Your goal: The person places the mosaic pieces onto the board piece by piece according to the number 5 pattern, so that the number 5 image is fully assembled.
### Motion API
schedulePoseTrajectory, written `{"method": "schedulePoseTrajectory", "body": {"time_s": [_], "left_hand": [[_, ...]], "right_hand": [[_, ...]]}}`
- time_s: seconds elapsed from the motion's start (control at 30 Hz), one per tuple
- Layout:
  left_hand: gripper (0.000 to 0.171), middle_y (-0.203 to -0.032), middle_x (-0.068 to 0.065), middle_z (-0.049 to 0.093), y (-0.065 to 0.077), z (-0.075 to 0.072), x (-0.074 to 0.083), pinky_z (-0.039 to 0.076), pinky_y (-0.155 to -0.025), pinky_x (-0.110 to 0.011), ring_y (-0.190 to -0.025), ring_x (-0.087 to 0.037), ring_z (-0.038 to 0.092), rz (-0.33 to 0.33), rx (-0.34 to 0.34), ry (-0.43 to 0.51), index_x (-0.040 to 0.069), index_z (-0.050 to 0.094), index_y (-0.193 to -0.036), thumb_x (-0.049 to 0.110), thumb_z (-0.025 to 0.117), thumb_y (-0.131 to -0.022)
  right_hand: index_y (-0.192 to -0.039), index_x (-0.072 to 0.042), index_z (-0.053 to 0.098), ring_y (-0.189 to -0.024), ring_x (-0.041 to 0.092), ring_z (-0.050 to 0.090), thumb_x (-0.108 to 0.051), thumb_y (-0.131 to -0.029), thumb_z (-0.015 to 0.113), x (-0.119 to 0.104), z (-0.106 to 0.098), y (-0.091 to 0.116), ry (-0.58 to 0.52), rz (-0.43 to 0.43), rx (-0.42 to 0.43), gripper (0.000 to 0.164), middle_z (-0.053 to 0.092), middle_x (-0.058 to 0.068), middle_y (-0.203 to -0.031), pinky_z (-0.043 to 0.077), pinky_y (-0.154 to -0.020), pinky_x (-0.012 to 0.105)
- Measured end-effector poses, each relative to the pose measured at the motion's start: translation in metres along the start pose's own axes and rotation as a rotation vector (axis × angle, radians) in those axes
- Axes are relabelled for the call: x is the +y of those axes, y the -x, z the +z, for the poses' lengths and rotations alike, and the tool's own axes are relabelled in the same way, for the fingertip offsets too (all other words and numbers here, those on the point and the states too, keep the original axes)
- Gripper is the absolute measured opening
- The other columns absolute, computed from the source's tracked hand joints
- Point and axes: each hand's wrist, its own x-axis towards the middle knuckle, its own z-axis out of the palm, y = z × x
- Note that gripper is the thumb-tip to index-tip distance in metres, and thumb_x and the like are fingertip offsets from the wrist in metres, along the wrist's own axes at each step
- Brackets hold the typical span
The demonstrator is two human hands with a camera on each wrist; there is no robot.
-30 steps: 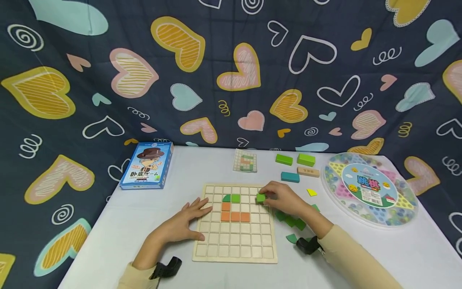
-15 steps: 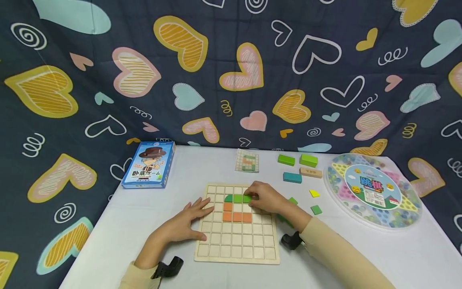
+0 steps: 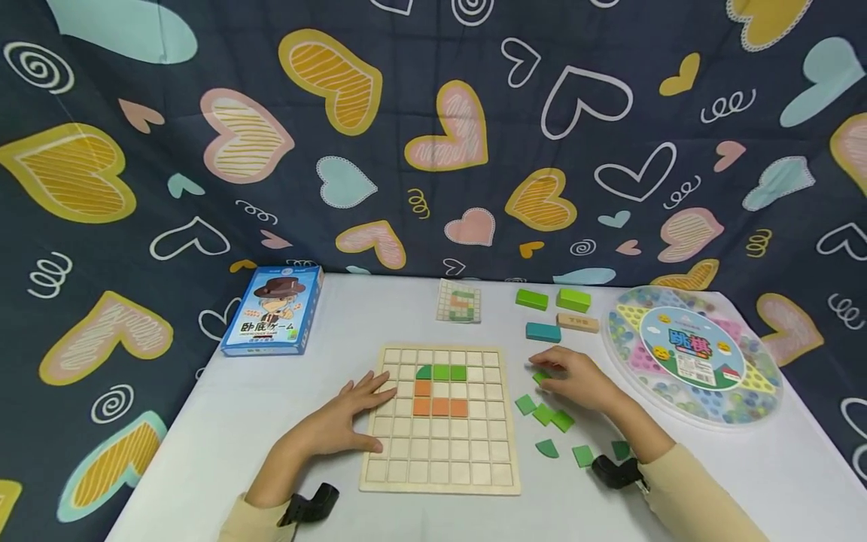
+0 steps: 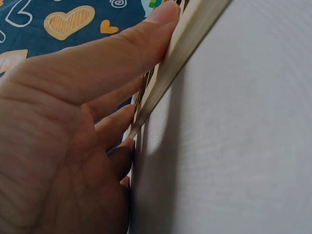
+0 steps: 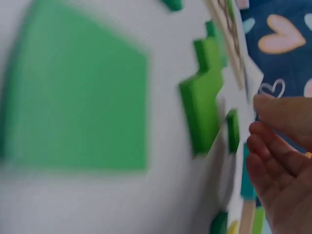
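Observation:
My left hand point(image 3: 336, 421) rests at the left edge of a wooden grid board point(image 3: 440, 473), fingers spread and straight; its thumb lies on the rim in the left wrist view. Set into the board are a dark green quarter-round tile point(image 3: 424, 373), two green square tiles point(image 3: 458, 373) beside it and several orange square tiles point(image 3: 440, 407) below. Right of the board, my right hand point(image 3: 579, 382) hovers low over a green tile point(image 3: 539, 377), which it partly covers. In the right wrist view the thumb and fingers point(image 5: 274, 146) stand slightly apart, with nothing between them.
Several loose green tiles point(image 3: 561, 421) and a dark green quarter-round point(image 3: 547, 449) lie right of the board. Behind are a small pattern card point(image 3: 458, 301), a teal block point(image 3: 544, 332), green blocks point(image 3: 573, 299), a wooden block point(image 3: 577, 322), a round marble-game case point(image 3: 762, 376) and a blue box point(image 3: 273, 311).
My right hand has placed a green square tile in the row beside the first green one, let go, and moved right to the loose tiles. The left hand stays at the board's edge.

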Motion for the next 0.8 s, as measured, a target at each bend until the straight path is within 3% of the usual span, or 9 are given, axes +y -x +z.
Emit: {"method": "schedulePoseTrajectory", "body": {"time_s": [0.3, 0.5, 0.67, 0.8], "left_hand": [[0.086, -0.158, -0.011, 0.020, 0.001, 0.000, -0.001, 0.003, -0.115, -0.060, -0.146, -0.037, 0.008, 0.022, 0.003, 0.008, 0.012, 0.042, -0.144, 0.041, 0.078, -0.070], [0.086, -0.157, -0.011, 0.021, 0.003, -0.001, -0.001, 0.004, -0.115, -0.060, -0.146, -0.036, 0.009, 0.010, 0.005, -0.001, 0.012, 0.043, -0.143, 0.040, 0.079, -0.070], [0.085, -0.157, -0.010, 0.022, 0.002, -0.001, -0.001, 0.004, -0.115, -0.060, -0.146, -0.036, 0.009, 0.015, 0.013, -0.006, 0.013, 0.044, -0.143, 0.039, 0.079, -0.070], [0.085, -0.157, -0.010, 0.021, 0.001, 0.001, -0.001, 0.004, -0.115, -0.060, -0.146, -0.036, 0.008, 0.019, 0.006, -0.001, 0.013, 0.043, -0.143, 0.039, 0.079, -0.071]], "right_hand": [[-0.106, -0.008, 0.069, -0.091, 0.016, 0.056, -0.001, -0.080, 0.069, 0.011, 0.002, 0.003, 0.113, -0.055, 0.004, 0.026, 0.061, 0.004, -0.103, 0.050, -0.079, 0.032], [-0.106, -0.010, 0.068, -0.089, 0.014, 0.056, -0.008, -0.082, 0.071, -0.015, 0.014, -0.015, 0.079, -0.079, 0.018, 0.024, 0.062, 0.001, -0.103, 0.052, -0.079, 0.033], [-0.110, -0.010, 0.069, -0.087, 0.011, 0.054, -0.014, -0.084, 0.070, -0.037, 0.030, -0.036, 0.026, -0.131, -0.034, 0.027, 0.062, 0.000, -0.103, 0.051, -0.076, 0.028], [-0.111, -0.009, 0.069, -0.079, 0.009, 0.052, -0.014, -0.084, 0.071, -0.046, 0.042, -0.048, 0.062, -0.190, -0.066, 0.028, 0.061, 0.001, -0.099, 0.048, -0.069, 0.023]]}}
